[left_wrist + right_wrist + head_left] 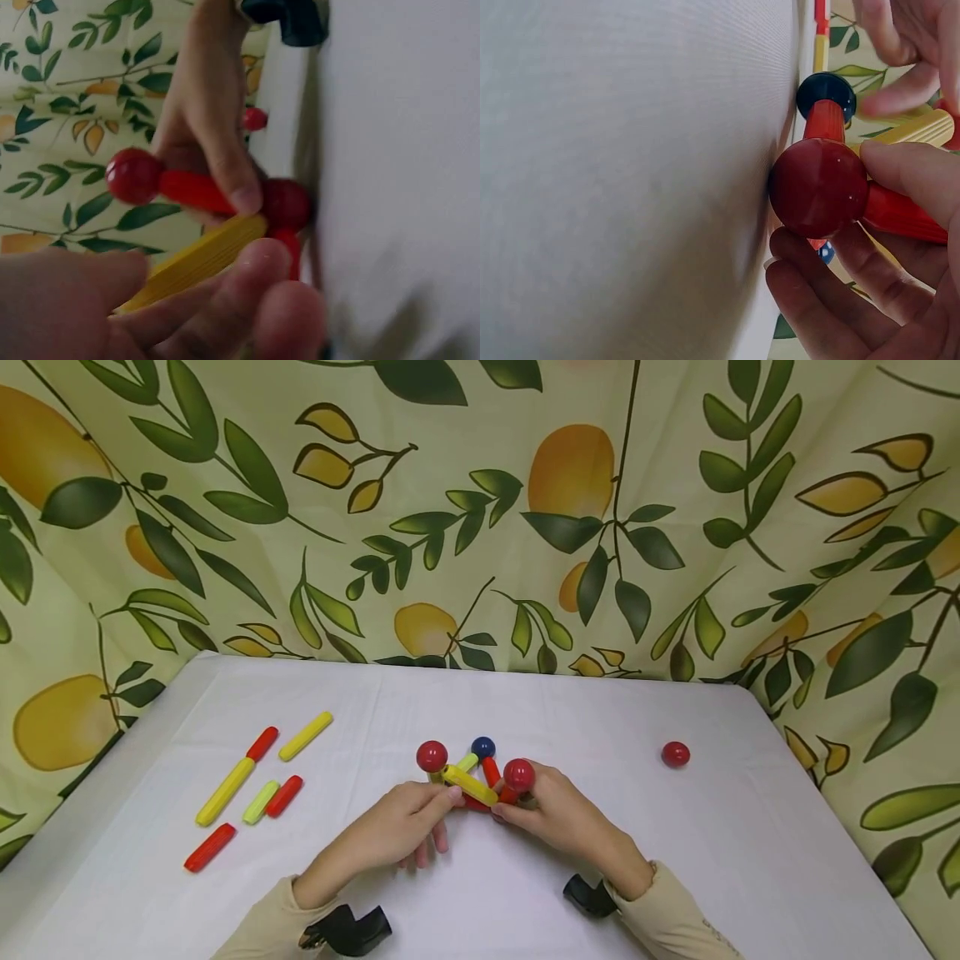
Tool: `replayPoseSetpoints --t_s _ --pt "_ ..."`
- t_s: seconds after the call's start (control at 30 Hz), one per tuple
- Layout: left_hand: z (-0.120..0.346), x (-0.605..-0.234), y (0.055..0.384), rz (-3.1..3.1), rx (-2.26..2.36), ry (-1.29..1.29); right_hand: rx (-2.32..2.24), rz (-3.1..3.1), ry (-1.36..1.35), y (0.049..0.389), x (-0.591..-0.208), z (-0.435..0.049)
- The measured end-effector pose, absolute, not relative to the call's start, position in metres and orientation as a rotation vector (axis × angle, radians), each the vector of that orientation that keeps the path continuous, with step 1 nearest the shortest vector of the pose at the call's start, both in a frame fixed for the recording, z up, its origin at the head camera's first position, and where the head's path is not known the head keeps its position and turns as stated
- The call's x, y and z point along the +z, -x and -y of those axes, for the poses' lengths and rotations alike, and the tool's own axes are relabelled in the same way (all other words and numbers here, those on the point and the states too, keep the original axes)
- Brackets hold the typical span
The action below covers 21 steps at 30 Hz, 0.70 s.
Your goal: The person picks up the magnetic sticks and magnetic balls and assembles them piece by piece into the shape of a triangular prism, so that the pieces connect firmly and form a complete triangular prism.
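A toy frame of coloured rods and balls stands on the table between both hands. A slanted yellow rod [470,785] crosses its front, between two raised red balls; the left ball [432,757] sits higher than the rod. My left hand [405,827] pinches the yellow rod near its left end, other fingers hanging below. My right hand [558,806] grips the upright red rod [191,189] under the right red ball [519,775], its thumb near the yellow rod's lower end. A lower red ball [819,187] rests by my right fingertips. A blue ball [483,747] is at the back.
Several loose rods lie at the left: a yellow rod [306,736], a longer yellow rod [225,792], a red rod [210,847] and a light green rod [261,802] among them. A single red ball [676,754] lies at the right. Patterned cloth [480,527] hangs behind the white table [750,860].
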<state>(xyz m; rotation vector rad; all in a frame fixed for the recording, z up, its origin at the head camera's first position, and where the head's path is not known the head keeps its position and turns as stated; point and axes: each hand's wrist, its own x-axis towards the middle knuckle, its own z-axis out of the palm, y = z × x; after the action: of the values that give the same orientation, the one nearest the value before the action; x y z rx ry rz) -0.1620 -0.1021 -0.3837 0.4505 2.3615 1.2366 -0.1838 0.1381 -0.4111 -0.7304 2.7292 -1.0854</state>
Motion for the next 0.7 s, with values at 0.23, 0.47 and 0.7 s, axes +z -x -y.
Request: replayPoseSetpoints --t_s 0.23,0.47,0.7 --pt "0.125 -0.365 0.171 -2.813 0.971 -0.378 -1.076 -2.727 0.682 0.183 -0.411 -0.138" --pt "0.123 -0.375 0.178 -2.834 1.218 -0.792 -1.073 -2.74 0.691 0.183 -0.411 -0.138" --pt "0.12 -0.38 0.179 -2.781 1.282 -0.8 -1.02 -2.772 0.731 0.183 -0.412 -0.136"
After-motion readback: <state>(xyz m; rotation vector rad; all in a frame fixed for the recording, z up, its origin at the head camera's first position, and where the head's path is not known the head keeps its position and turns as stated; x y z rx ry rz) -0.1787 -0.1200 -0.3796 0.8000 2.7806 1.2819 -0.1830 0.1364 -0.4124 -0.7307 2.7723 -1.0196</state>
